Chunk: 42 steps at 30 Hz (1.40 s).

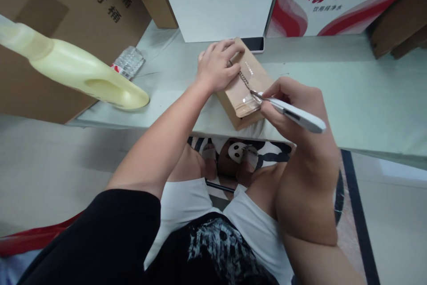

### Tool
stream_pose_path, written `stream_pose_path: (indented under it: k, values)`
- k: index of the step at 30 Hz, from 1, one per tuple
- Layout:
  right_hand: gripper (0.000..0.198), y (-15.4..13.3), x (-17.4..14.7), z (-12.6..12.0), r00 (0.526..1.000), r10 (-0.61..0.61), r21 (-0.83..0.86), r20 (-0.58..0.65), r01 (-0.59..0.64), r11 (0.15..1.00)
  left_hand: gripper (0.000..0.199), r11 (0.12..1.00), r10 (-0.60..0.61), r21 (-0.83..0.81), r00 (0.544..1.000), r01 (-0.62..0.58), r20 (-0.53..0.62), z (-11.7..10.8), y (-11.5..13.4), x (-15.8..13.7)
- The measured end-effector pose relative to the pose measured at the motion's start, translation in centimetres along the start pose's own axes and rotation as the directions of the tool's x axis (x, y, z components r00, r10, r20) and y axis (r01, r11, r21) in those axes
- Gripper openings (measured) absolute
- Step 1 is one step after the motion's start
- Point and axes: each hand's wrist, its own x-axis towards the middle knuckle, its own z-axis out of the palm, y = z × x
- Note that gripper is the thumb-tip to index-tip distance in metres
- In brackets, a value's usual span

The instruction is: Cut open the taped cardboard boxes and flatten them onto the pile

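A small brown cardboard box (262, 69) lies at an angle near the front edge of the table, with clear tape on its near end and a dark, jagged line along its top. My left hand (218, 65) bears on the box's upper left part, its fingers curved over the top and gripping it. In my right hand (293, 98) is a white utility knife (298, 114), its handle slanting down to the right. The knife's tip meets the box top at the near end of the dark line, beside the shiny tape.
Behind the box, a phone (255, 44) lies before a white panel (216, 0). A pale yellow bottle (83, 69) slants in from the left, near a crumpled clear plastic bottle (130, 62). Large cartons (333, 5) line the back of the green-covered table (367, 94).
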Motion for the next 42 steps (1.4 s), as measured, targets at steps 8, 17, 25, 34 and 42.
stream_pose_path:
  k: [8, 17, 25, 34, 42]
  values:
    - [0.006, -0.5, -0.4, -0.9, 1.0, 0.004, 0.038, 0.0, -0.004, 0.999, 0.05, 1.0, -0.01, 0.023, 1.0, 0.01, -0.002, 0.1, 0.1, -0.1]
    - [0.002, -0.6, -1.3, -2.4, 0.997, 0.013, 0.058, 0.076, -0.018, 0.998, 0.055, 0.999, -0.033, 0.03, 0.999, 0.032, 0.036, -0.2, 0.5, -0.4]
    - [0.005, 0.6, -1.0, -2.5, 0.886, -0.061, 0.221, -0.46, 0.181, 0.958, 0.054, 0.988, 0.116, -0.097, 0.992, -0.121, -0.057, 1.9, -3.9, 2.1]
    - [0.029, 10.1, 2.7, 4.6, 0.922, 0.164, 0.073, -0.351, -0.148, 0.986, 0.047, 0.92, 0.227, -0.208, 0.882, -0.333, -0.412, 3.0, -7.1, 2.6]
    - [0.041, 9.7, 2.7, 4.8, 0.955, 0.126, 0.143, -0.27, -0.089, 0.986, 0.109, 0.891, 0.35, -0.19, 0.891, -0.412, -0.29, 2.5, -1.7, -8.5]
